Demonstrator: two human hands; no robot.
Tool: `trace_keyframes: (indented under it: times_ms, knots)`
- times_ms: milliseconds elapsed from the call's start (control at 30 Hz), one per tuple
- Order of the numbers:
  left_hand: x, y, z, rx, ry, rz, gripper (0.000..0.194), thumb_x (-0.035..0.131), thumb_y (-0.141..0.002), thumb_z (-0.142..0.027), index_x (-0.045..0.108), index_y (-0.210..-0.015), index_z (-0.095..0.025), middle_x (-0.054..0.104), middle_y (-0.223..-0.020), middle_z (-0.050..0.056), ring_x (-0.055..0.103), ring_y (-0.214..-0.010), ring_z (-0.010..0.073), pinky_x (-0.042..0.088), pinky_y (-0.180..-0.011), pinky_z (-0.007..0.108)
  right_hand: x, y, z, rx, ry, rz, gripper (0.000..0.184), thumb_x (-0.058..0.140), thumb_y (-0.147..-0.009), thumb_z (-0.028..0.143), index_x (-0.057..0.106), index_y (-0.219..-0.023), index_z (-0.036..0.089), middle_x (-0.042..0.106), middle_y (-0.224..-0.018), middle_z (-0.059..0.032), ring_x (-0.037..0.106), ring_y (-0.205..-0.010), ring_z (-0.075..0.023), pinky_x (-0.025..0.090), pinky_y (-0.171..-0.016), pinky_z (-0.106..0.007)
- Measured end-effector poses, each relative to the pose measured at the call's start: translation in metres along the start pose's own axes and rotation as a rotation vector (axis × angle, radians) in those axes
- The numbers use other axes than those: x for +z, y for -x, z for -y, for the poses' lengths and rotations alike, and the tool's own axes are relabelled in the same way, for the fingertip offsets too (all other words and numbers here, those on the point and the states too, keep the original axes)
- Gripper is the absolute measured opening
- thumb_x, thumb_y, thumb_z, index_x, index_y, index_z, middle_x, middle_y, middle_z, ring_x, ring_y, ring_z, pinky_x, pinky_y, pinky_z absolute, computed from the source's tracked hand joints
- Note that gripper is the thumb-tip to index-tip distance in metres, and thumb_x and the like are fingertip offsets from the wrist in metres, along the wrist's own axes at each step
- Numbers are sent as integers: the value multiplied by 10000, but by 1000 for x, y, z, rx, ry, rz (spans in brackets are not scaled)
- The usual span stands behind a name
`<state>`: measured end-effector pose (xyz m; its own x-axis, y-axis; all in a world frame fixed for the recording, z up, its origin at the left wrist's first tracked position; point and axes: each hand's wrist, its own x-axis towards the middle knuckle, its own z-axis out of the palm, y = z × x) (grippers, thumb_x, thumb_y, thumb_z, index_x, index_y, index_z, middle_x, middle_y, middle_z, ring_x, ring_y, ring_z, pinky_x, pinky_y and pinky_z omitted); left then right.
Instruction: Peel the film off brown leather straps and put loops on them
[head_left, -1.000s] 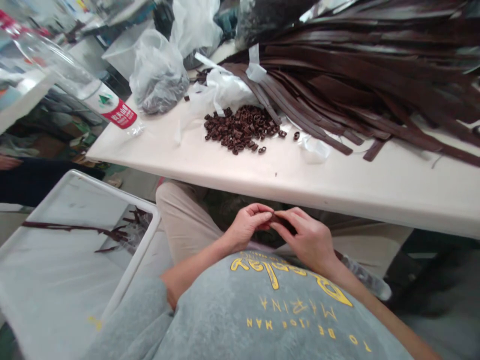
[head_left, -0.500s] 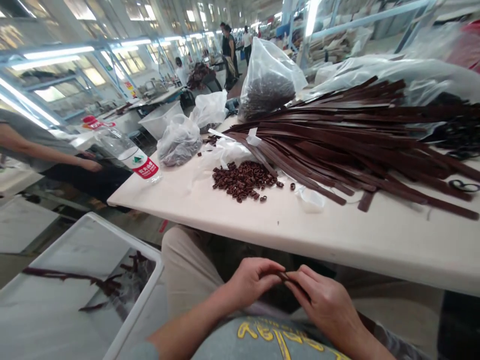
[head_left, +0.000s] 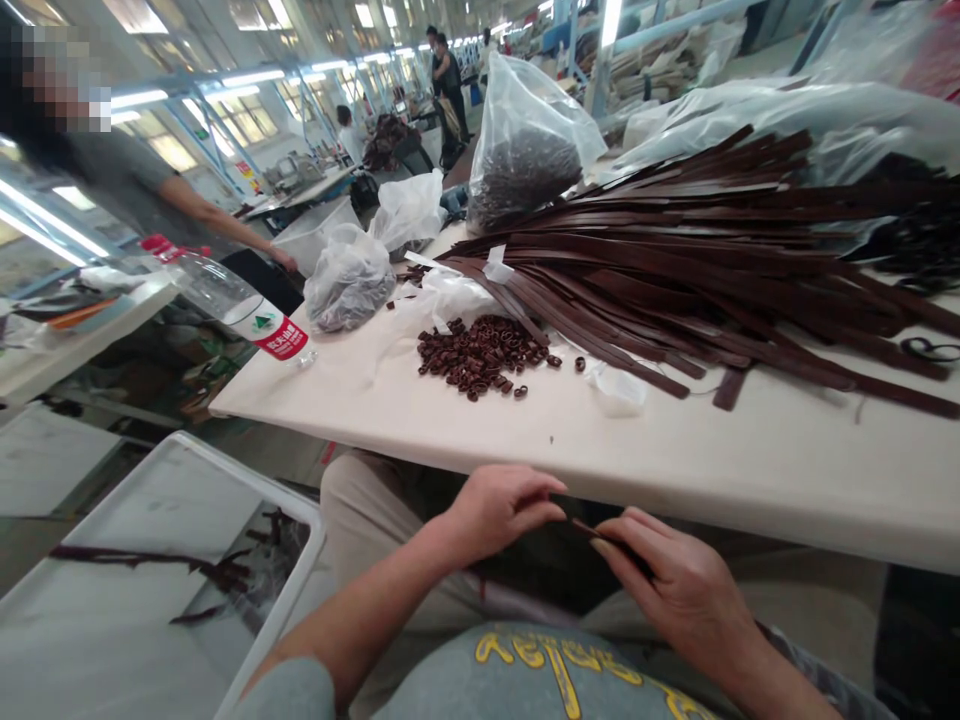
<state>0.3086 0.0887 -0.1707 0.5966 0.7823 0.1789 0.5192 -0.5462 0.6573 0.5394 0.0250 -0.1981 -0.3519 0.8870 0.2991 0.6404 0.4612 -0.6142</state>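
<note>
Over my lap, just in front of the table edge, my right hand (head_left: 679, 575) pinches a thin dark brown strip (head_left: 585, 528) between thumb and fingers. The strip's free end points toward my left hand (head_left: 495, 512). That hand's thumb and forefinger are apart, with a small gap between them and the strip, and nothing shows in its grip. On the table beyond lies a heap of small brown loops (head_left: 480, 355). Behind and to the right of it spreads a large bundle of long brown strips (head_left: 675, 270).
A plastic bottle (head_left: 281, 335) and tied clear bags (head_left: 349, 285) stand at the table's left. A taller bag (head_left: 525, 150) sits behind. Scissors (head_left: 930, 348) lie far right. A white bin (head_left: 176, 450) with brown scraps is at my left. A co-worker (head_left: 187, 200) stands beyond.
My hands have moved apart; the left has let go of the strip and risen slightly, while the right keeps it. The co-worker at the left has moved right, into fuller view.
</note>
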Motion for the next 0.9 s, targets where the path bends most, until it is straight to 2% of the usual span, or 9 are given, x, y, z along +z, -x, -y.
trace_keyframes:
  times_ms: [67, 133, 267, 367, 533, 633, 700, 800, 900]
  knots:
    - [-18, -19, 10, -35, -61, -159, 214, 593, -930, -328, 720, -1051, -206, 703, -832, 46, 650, -741, 155, 488, -718, 247, -9, -2, -3, 16, -28, -49, 193, 503, -992, 322, 660, -925, 233, 634, -743, -8, 631, -632, -148, 460, -580, -268]
    - [-31, -41, 22, -44, -209, -240, 192, 605, -921, -270, 710, -1064, -194, 696, -918, 65, 652, -819, 167, 502, -779, 270, -14, -2, -4, 17, -45, -81, 171, 516, -988, 306, 660, -936, 230, 640, -756, -6, 637, -652, -148, 473, -598, -265]
    - [-38, -80, 42, -58, -537, -81, 174, 640, -883, -207, 712, -1033, -153, 674, -981, 103, 636, -938, 219, 505, -871, 328, -18, -3, -4, 21, -47, -112, 127, 540, -979, 273, 654, -946, 228, 639, -765, 3, 636, -664, -140, 476, -609, -258]
    - [-37, -96, 47, -73, -657, 36, 165, 579, -898, -152, 721, -980, -141, 663, -951, 107, 627, -939, 227, 505, -867, 332, -19, -3, -4, 37, -38, -139, 113, 548, -975, 264, 651, -944, 228, 645, -774, 4, 636, -679, -144, 477, -625, -265]
    - [-38, -102, 49, -101, -589, 10, 201, 553, -858, -80, 728, -933, -144, 661, -917, 100, 627, -900, 209, 498, -852, 319, -22, -8, -6, 81, -24, -174, 107, 564, -962, 262, 662, -943, 224, 686, -827, -9, 658, -739, -171, 491, -682, -291]
    - [-34, -96, 47, -167, -274, -127, 219, 586, -792, -55, 737, -919, -149, 673, -878, 81, 629, -844, 186, 497, -825, 307, -26, -17, -4, 94, -21, -231, 102, 572, -951, 250, 665, -921, 220, 697, -828, -10, 663, -740, -177, 491, -690, -294]
    - [-29, -88, 41, -251, 154, -185, 243, 630, -772, -108, 741, -983, -156, 687, -857, 60, 628, -777, 156, 504, -762, 282, -29, -24, 0, 104, -33, -264, 98, 577, -946, 238, 661, -899, 217, 682, -799, -4, 649, -710, -167, 480, -667, -287]
    - [-18, -71, 24, -436, 860, -178, 289, 742, -719, -253, 757, -995, -167, 708, -832, 37, 621, -669, 104, 506, -668, 230, -35, -36, 9, 109, -54, -312, 87, 588, -938, 220, 655, -883, 212, 663, -781, -2, 633, -698, -158, 469, -657, -281]
    - [-4, -54, 5, -603, 1277, -219, 325, 845, -606, -275, 772, -902, -162, 721, -810, 28, 624, -625, 69, 508, -625, 176, -37, -47, 17, 90, -57, -347, 81, 595, -932, 213, 652, -875, 205, 657, -778, -9, 629, -709, -166, 467, -661, -287]
